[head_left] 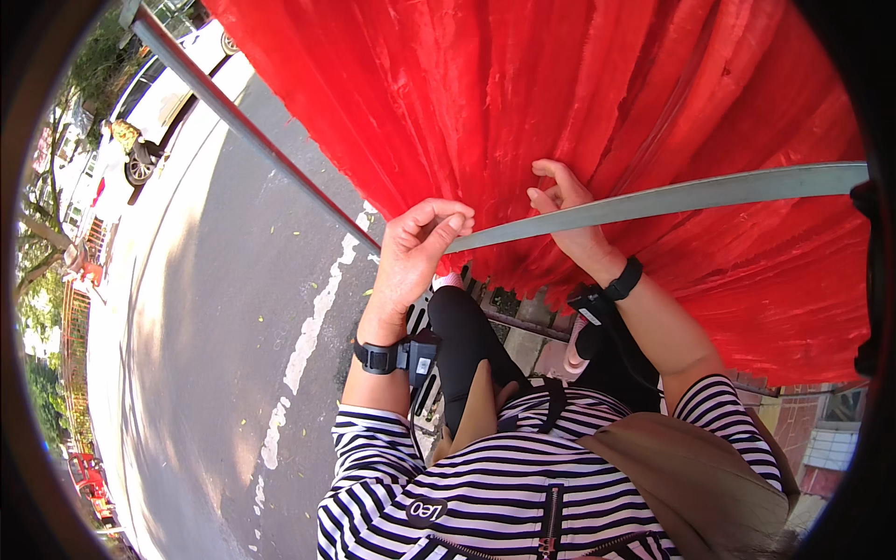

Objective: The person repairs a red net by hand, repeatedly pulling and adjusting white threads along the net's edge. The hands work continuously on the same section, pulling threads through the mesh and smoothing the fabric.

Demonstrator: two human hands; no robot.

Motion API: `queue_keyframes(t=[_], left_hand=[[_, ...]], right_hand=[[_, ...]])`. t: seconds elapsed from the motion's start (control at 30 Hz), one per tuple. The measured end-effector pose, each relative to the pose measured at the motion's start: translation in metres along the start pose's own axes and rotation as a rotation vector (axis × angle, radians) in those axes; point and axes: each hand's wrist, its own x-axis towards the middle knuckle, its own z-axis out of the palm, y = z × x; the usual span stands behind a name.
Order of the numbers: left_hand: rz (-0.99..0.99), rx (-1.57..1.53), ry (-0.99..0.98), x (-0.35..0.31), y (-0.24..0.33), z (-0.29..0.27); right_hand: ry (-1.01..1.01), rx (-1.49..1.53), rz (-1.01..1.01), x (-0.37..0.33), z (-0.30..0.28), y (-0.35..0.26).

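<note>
1. The left hand (pixel 417 245) is sitting at the end of the bar that shows, thumb and fingertips close together like a pinch; I am not able to tell if anything is caught between them
2. The right hand (pixel 571 219) is poking out past the bar, near the cloth, fingers bending softly with a gap by the thumb, and I am seeing nothing in its grip
3. The flat gray bar (pixel 691 194) is running from beside the left hand to the right side, crossing over the right hand's lower part; it is looking hard and smooth, so I am guessing it won't be bending easily
4. The big red cloth (pixel 504 84) is hanging in lots of folds just past both hands, filling the top and the right
5. I am guessing it is soft, floppy and thin, light in a small bunch but tugging more as a whole, and maybe slipping a bit
6. For holding it, I am thinking a few folds bunched near the bar would be best, not one thin bit
7. Farther out, a metal pole (pixel 252 137) is slanting at the left, and the gray road (pixel 233 308) is lying beyond it
</note>
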Motion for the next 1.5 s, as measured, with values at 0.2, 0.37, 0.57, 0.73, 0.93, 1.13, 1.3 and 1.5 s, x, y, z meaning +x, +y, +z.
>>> queue_keyframes(t=[0.2,0.37,0.57,0.73,0.93,1.13,1.3,1.5], left_hand=[[0.118,0.286,-0.1,0.036,0.033,0.012],[0.317,0.367,-0.002,0.072,0.051,0.029],[0.268,0.4,-0.006,0.096,0.057,0.045],[0.271,0.574,0.073,0.102,0.054,0.05],[0.34,0.6,0.072,0.109,0.057,0.058],[0.507,0.804,0.151,0.119,0.065,0.067],[0.481,0.736,0.262,0.128,0.063,0.058],[0.357,0.514,0.242,0.128,0.05,0.049]], right_hand=[[0.117,0.021,-0.026,0.022,-0.014,-0.031],[0.261,-0.116,-0.287,0.044,-0.019,-0.05],[0.4,-0.217,-0.325,0.057,-0.016,-0.058],[0.452,-0.202,-0.324,0.063,-0.011,-0.048],[0.423,-0.077,-0.344,0.062,-0.009,-0.039],[0.409,0.097,-0.373,0.055,-0.023,-0.041],[0.39,0.183,-0.26,0.044,-0.034,-0.035],[0.399,0.589,-0.08,0.038,-0.04,-0.029]])
